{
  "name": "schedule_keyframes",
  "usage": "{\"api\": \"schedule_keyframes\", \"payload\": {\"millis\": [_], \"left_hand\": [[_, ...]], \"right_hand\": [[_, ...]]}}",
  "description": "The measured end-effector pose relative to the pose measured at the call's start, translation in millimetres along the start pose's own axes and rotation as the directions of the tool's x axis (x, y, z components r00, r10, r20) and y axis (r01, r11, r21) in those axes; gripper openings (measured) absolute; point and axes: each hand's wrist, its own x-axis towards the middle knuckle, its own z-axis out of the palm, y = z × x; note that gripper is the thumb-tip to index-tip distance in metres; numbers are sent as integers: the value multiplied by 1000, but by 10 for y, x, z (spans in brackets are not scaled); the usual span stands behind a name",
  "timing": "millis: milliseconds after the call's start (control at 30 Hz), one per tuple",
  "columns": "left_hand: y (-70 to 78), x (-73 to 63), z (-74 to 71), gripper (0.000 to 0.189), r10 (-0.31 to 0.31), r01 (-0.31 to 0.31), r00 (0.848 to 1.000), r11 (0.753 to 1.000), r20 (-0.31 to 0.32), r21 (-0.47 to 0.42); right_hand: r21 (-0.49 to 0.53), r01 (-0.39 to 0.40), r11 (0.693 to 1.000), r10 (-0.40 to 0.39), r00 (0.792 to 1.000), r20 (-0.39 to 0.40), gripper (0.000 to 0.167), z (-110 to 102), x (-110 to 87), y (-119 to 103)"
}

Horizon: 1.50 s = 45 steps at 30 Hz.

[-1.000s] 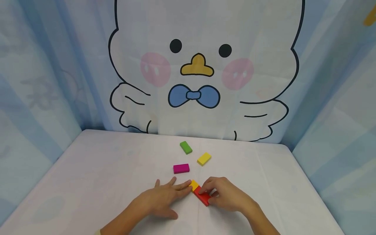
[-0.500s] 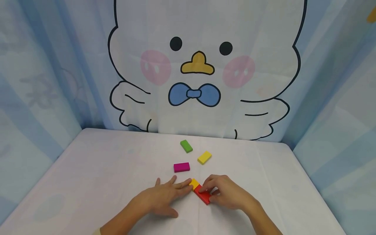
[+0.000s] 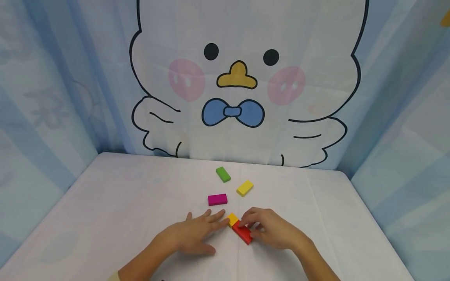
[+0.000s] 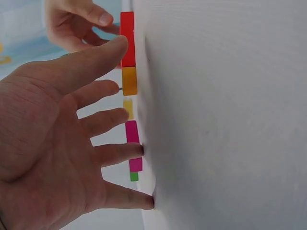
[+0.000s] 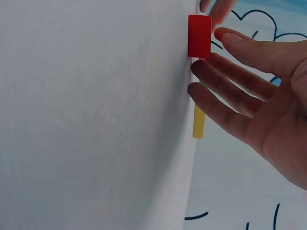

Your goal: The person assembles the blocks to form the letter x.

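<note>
A red rectangular block (image 3: pixel 242 233) lies flat on the table, its far end against a smaller-looking orange block (image 3: pixel 232 219). My right hand (image 3: pixel 274 230) is around the red block with bent fingers; the right wrist view shows a small gap between the thumb and the red block (image 5: pixel 199 36). To the left, my left hand (image 3: pixel 193 234) is spread palm down, its index fingertip beside the orange block. Its outer fingertips (image 4: pixel 147 202) touch the cloth in the left wrist view. Whether that index finger touches the orange block, I cannot tell.
Farther back on the white cloth-covered table (image 3: pixel 123 195) lie a magenta block (image 3: pixel 217 200), a yellow block (image 3: pixel 245 188) and a green block (image 3: pixel 223 174). A curtain (image 3: pixel 239 144) with a printed cartoon bird hangs behind the table.
My left fingers have eased slightly back from the orange block, the middle finger most. My right fingertips have shifted slightly up and off the red block's top. The blocks stay put.
</note>
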Motion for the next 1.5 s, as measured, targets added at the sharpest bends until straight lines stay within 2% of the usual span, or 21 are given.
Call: {"api": "schedule_keyframes", "payload": {"millis": [133,367,633,933,1033,1233,1500], "left_hand": [[-13,5,-25,81,-4,4,1000,1000,-3,-12],[-49,-1,-61,72,2,-2,1000,1000,-13,-2],[-102,-6,-104,67,14,-14,999,1000,-41,4],[-165,-51,-191,66,58,-57,995,998,-79,13],[-172,-75,-210,64,49,-49,994,999,-102,6],[-177,-115,-232,63,-11,9,985,1000,-172,-14],[-168,3,-284,59,-18,21,960,1000,-279,10]], "right_hand": [[-56,15,998,-14,1000,13,39,-7,-1,-12],[-88,27,996,-21,997,77,54,3,-28,-12],[-119,65,991,-51,991,122,59,51,-45,50],[-130,79,988,-63,990,123,59,58,-29,44],[-133,74,988,-58,991,124,58,66,-16,44],[-142,62,988,-44,991,128,58,88,9,48],[-132,38,990,-24,994,106,56,78,-18,55]]}}
